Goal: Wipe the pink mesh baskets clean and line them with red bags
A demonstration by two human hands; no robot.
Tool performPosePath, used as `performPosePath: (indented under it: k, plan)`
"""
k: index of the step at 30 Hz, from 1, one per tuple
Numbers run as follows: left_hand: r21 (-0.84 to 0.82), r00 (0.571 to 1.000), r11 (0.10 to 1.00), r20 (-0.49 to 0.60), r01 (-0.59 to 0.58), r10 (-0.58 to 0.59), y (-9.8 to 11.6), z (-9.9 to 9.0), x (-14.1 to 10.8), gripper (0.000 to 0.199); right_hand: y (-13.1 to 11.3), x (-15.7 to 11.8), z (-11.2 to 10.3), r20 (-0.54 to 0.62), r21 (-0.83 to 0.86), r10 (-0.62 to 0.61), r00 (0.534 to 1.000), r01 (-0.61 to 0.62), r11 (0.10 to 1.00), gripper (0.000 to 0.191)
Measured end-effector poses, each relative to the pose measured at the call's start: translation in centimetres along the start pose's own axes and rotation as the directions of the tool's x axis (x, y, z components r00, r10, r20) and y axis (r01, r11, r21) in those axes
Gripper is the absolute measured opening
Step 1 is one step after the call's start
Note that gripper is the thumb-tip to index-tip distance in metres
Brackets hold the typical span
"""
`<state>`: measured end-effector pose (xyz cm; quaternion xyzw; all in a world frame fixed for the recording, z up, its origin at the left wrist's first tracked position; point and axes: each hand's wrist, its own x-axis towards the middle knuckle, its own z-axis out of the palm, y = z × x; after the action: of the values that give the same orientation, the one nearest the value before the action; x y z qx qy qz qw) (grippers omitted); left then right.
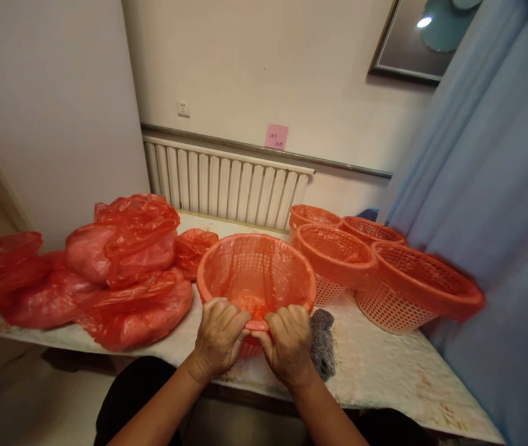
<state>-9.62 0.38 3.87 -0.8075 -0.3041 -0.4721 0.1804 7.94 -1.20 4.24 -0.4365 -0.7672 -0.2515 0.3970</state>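
Note:
A red plastic basket (257,238) stands upright at the table's front edge, lined with a thin red bag (245,279) that folds over its rim. My left hand (221,334) is closed on the near rim, fingers over the top and thumb on the outside. Close beside it, my right hand (289,341) grips the same rim in the same way. A short stretch of bag-covered rim shows between the two hands. A grey cloth (322,344) lies just right of my right hand.
Several lined red baskets (398,297) stand at the right beside a blue curtain (491,204). Full red bags (138,310) are heaped on the left of the table (375,371). A radiator (226,186) runs along the wall behind.

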Motion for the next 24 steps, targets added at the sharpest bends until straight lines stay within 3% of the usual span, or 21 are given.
performPosePath:
  k: [12,18,21,24]
  plan:
    - [0.0,0.998,0.999,0.056,0.032,-0.032,-0.4,0.0,0.6,0.025,0.7,0.5,-0.2,0.08,-0.008,-0.036,0.996,0.036,0.999,0.045]
    - [-0.026,0.996,1.0,0.092,0.003,-0.001,-1.1,-0.1,1.0,0.03,6.3,0.8,-0.3,0.096,0.108,-0.199,0.975,0.189,0.976,0.055]
    - [-0.053,0.991,0.999,0.134,0.001,0.006,-2.2,-0.3,0.8,0.028,9.3,0.8,-0.4,0.095,0.193,-0.221,0.971,0.199,0.961,0.056]
    - [-0.095,0.984,0.995,0.18,0.006,0.012,-4.0,-1.0,0.7,0.026,9.8,0.7,-0.7,0.112,0.197,-0.206,0.972,0.181,0.963,0.056]
